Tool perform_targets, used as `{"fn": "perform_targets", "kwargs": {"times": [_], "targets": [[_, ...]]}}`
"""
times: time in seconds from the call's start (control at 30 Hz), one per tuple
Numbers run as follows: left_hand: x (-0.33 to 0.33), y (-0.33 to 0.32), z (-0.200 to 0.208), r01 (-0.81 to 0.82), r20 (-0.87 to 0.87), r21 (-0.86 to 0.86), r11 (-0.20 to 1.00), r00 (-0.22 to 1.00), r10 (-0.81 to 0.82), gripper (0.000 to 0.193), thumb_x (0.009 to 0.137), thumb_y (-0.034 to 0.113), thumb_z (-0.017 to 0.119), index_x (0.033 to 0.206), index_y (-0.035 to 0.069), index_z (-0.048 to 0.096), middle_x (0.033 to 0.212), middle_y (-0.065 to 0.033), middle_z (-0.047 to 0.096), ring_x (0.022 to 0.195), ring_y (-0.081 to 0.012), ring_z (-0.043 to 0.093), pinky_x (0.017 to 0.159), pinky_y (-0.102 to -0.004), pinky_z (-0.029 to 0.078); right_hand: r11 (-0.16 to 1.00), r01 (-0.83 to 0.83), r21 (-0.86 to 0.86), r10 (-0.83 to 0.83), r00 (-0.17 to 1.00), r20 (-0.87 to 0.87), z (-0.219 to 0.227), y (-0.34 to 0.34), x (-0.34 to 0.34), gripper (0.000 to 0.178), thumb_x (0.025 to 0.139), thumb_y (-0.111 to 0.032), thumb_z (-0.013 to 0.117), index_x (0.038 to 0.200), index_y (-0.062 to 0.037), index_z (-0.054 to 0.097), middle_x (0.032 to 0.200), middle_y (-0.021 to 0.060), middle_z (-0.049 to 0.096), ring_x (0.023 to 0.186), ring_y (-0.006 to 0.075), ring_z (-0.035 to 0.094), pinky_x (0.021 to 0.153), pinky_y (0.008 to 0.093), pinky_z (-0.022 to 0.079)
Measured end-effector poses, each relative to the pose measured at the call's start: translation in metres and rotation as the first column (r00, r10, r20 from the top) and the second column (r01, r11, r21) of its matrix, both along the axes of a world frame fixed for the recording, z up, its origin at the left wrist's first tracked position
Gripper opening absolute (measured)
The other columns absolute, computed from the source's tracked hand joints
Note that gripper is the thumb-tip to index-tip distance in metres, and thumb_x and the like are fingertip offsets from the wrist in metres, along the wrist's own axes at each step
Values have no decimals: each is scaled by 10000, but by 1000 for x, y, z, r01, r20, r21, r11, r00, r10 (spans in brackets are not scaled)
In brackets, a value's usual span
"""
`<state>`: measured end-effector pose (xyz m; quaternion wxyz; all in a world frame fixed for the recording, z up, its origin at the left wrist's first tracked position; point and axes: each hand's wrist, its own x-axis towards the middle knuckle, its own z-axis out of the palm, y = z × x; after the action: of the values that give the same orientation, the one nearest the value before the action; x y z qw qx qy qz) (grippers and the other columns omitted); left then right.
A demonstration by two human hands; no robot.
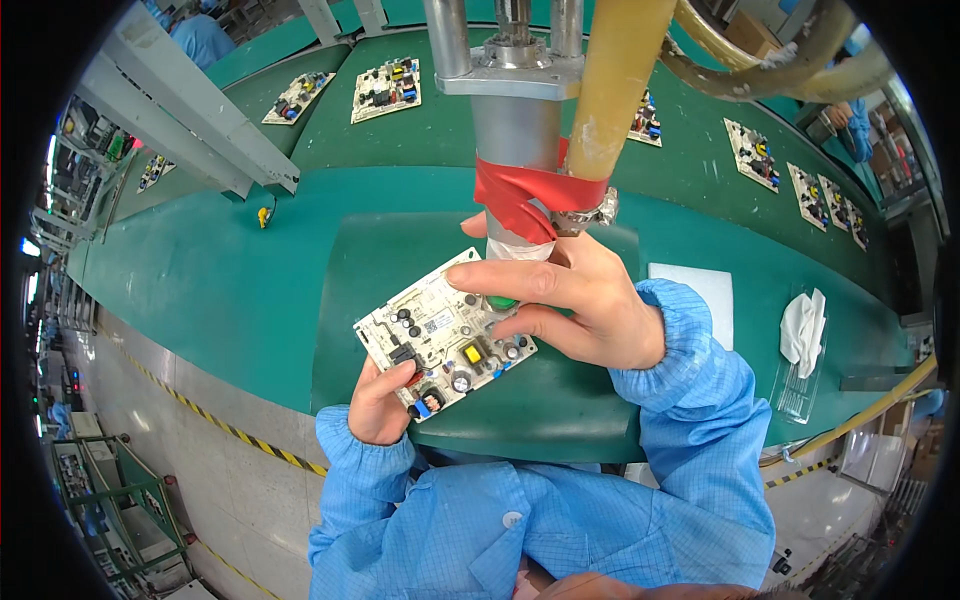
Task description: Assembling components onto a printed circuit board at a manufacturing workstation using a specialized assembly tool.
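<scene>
One board in hand under the hanging tool, work on it apparently under way

Head view: The circuit board [440,335] is held tilted above the dark green mat [580,410], just below the lower end of the metal tool [515,130], which is wrapped in red tape [522,195]. The left hand [382,408] pinches the board's lower left edge, thumb on top. The right hand [600,305] has its fingers spread about the tool's lower end, the index finger reaching over the board's upper edge; whether they clamp the tool, I cannot tell. A green piece [500,302] shows between index finger and thumb.

As a judgement, this board is partway through: it is held at the tool and not yet set down. What is already done at that spot is hidden by the right hand. Releasing and laying down the board seem left. More boards [387,90] lie on the far green surface [440,135]; I cannot tell which are finished. A white cloth [803,335] lies to the right.
</scene>
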<state>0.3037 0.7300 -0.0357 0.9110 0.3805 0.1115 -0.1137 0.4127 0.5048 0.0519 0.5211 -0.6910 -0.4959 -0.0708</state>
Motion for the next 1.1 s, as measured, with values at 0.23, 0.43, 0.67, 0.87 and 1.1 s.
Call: {"fn": "perform_targets", "kwargs": {"times": [0.23,0.43,0.67,0.87,1.1], "targets": [[0,3,-4,34,-26,-67,997,999,-36,637,832,52,569,1405,-10,297,1358,-197,473,1214,-315,523,1017,-451,447,1000,-25,-10,25,1000,-14,-3,2,-1,540,654,7,767,1176,-78,659,1305,237,471,1125,336,557,875,382,527],[-1,9,-14,5,-89,-80,997,996,-12,567,873,56,518,1397,-18,311,1341,-202,489,1182,-316,548,978,-446,486,1000,-23,7,23,1000,-14,-3,2,1,512,668,-21,765,1167,-81,665,1315,243,450,1131,342,554,874,392,528],[-2,11,-16,-5,-190,-135,991,982,-21,477,926,98,470,1372,-22,352,1305,-212,518,1138,-304,582,936,-436,524,1000,-2,11,2,1000,30,-6,4,2,529,657,-34,771,1172,-81,661,1317,246,456,1152,348,545,875,398,527],[-1,16,-16,-10,-188,-121,993,982,-13,506,909,82,490,1377,-34,337,1306,-209,517,1140,-306,580,948,-432,512,1000,-8,9,8,1000,7,-4,6,3,585,657,-20,772,1222,-73,626,1300,235,501,1166,347,538,845,377,537],[3,0,-6,51,10,114,992,999,-52,647,808,29,601,1385,-30,314,1323,-181,506,1192,-286,541,994,-408,457,1000,-3,-18,3,1000,18,-5,8,5,595,648,-32,778,1222,-70,626,1306,228,508,1161,348,539,846,378,529]]}}
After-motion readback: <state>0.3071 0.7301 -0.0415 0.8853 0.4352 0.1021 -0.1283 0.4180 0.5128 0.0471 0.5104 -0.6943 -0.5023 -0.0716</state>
